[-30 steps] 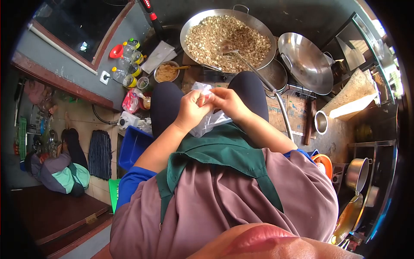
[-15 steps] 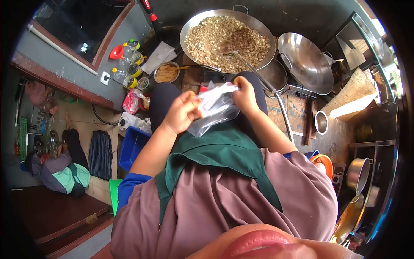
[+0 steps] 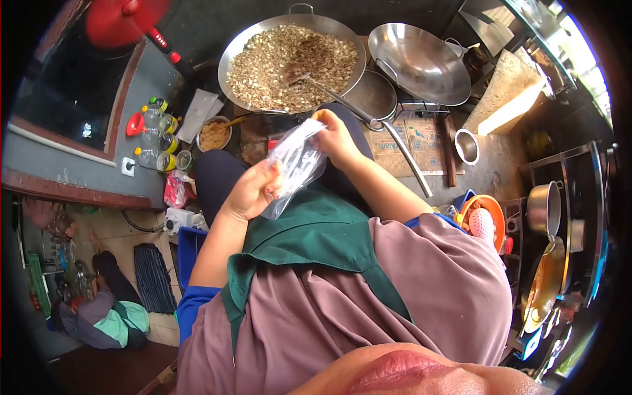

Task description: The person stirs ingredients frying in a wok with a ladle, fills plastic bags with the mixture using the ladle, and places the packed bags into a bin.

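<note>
A clear plastic bag (image 3: 296, 158) is stretched between my two hands, above my lap and the green apron (image 3: 309, 224). My left hand (image 3: 251, 189) grips the bag's lower left side, fingers bent round it. At the bag's upper right end, my right hand (image 3: 337, 138) pinches the edge. Beyond my knees stands a large wok (image 3: 227, 69) full of a chopped brown and cream mixture (image 3: 283, 59). A long-handled ladle (image 3: 342, 102) rests in that mixture, its handle reaching out to the right.
An empty wok (image 3: 421, 62) and a small metal pot (image 3: 467, 146) are on the right. Bottles (image 3: 155, 158) and a bowl of paste (image 3: 214, 135) stand on the left. An orange basin (image 3: 500, 220) is at right. Another person (image 3: 105, 316) sits low at far left.
My hands have drawn apart, and the bag is now stretched between them. The view has turned to the right, and a red fan has come into sight at the top left.
</note>
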Demonstrator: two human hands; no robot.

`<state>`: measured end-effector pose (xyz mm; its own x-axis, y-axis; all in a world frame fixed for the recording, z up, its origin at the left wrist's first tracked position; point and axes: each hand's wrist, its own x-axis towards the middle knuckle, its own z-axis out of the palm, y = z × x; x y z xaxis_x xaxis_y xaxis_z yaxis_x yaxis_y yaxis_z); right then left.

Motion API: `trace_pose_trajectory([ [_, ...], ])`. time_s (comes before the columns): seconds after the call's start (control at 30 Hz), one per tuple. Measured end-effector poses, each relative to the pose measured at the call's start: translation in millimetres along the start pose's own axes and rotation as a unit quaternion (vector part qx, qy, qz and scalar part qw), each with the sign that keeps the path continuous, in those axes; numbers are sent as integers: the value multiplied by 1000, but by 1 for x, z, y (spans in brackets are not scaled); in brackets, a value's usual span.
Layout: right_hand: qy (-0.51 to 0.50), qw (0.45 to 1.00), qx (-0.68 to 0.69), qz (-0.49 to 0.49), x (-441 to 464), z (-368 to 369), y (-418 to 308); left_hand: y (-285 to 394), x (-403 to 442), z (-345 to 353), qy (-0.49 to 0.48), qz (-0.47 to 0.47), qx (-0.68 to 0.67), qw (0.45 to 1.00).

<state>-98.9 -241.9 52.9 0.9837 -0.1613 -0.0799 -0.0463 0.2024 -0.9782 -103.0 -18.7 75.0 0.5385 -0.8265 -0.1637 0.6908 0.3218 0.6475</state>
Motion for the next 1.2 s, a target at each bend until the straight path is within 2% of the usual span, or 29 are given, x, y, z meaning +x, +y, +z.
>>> trace_pose_trajectory([
  [0.03,7,996,88,32,2,-4,0,-1,3,1,58,15,88,994],
  [0.07,-22,966,244,87,1,-11,0,-3,6,-1,116,30,176,977],
  [0.1,-71,952,277,113,-3,-20,-7,-5,10,-2,171,45,261,949],
  [0.17,-258,917,292,86,-13,-34,-20,10,18,-16,225,64,133,963],
  [0.23,-350,914,202,41,-24,-39,-29,21,27,-5,284,111,27,952],
  [0.27,-406,913,40,5,-18,-46,-21,23,33,10,320,118,-9,940],
  [0.3,-389,915,-102,-38,-20,-41,-37,22,42,-5,207,99,-32,973],
  [0.37,-210,939,-250,-109,-13,-41,-11,8,50,-50,-12,56,-84,995],
  [0.4,-89,977,-193,0,-6,-40,5,11,46,-31,32,21,17,999],
  [0.43,-23,979,-205,8,3,-40,9,9,49,-5,77,-16,117,990],
  [0.47,-16,984,-173,42,6,-36,3,-7,58,8,129,43,264,955],
  [0.5,-8,987,-142,75,11,-32,-4,-9,61,-10,85,31,389,917],
  [0.57,-75,981,-180,-19,30,-40,-5,11,63,-17,102,16,310,945],
  [0.6,-65,982,-169,-46,46,-51,-3,24,66,-28,134,41,245,959],
  [0.63,-42,952,-282,-114,70,-74,8,42,68,-43,164,66,179,968],
  [0.67,28,881,-444,-160,83,-89,3,63,72,-62,215,102,179,955],
  [0.7,57,802,-578,-140,90,-100,1,83,76,-82,266,136,178,938],
  [0.73,69,755,-650,-51,103,-114,13,103,82,-94,304,187,162,920],
  [0.77,21,759,-648,68,122,-127,21,124,89,-107,341,238,145,898],
  [0.83,-22,749,-647,142,137,-132,15,157,101,-141,322,315,118,885],
  [0.93,-144,675,-702,174,161,-147,13,181,131,-185,329,375,90,862],
  [0.97,-153,667,-708,171,165,-155,17,183,142,-201,323,400,84,854],
  [1.03,-171,650,-721,167,170,-162,21,180,158,-228,353,377,122,847],
  [1.07,-133,646,-725,198,171,-159,17,182,167,-234,353,375,111,850],
  [1.17,-54,605,-771,192,168,-104,-54,190,190,-254,358,364,143,848],
  [1.2,-95,605,-775,155,175,-111,-66,192,195,-260,360,358,167,845],
])
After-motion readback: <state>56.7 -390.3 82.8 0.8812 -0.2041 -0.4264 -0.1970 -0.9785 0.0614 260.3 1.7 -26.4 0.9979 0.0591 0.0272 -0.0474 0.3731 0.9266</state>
